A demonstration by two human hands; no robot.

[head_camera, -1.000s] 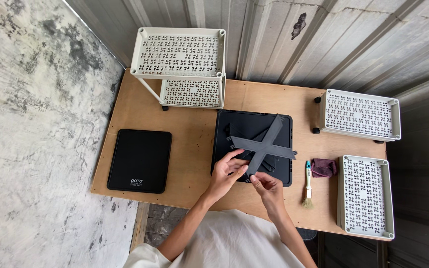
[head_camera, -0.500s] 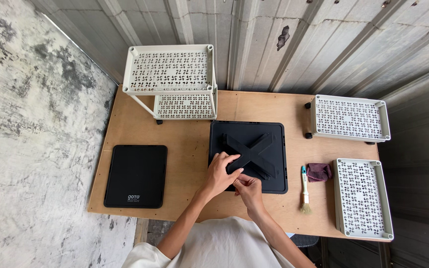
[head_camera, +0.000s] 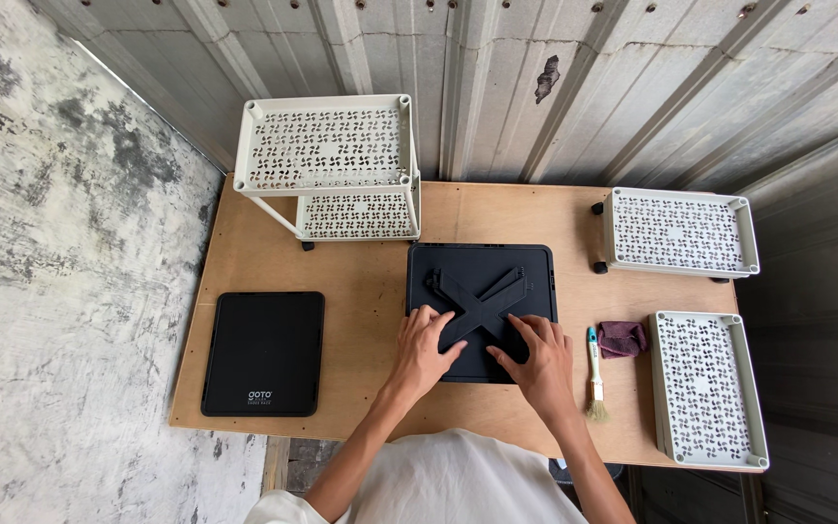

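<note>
Head view shows us both hands flat on the black plastic X-shaped brace (head_camera: 478,309) atop the dark square tray (head_camera: 545,262): left hand (head_camera: 422,351) at seven o'clock, right hand (head_camera: 538,361) at five, fingers spread, equally near

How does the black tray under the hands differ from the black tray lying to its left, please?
The black tray under the hands carries a black X-shaped crosspiece, while the left black tray shows a plain flat face with small pale print. The left hand and right hand rest on the first; the other lies untouched. The first sits mid-table, the other near the table's front left corner. Both are black, rounded rectangles lying flat.
</note>
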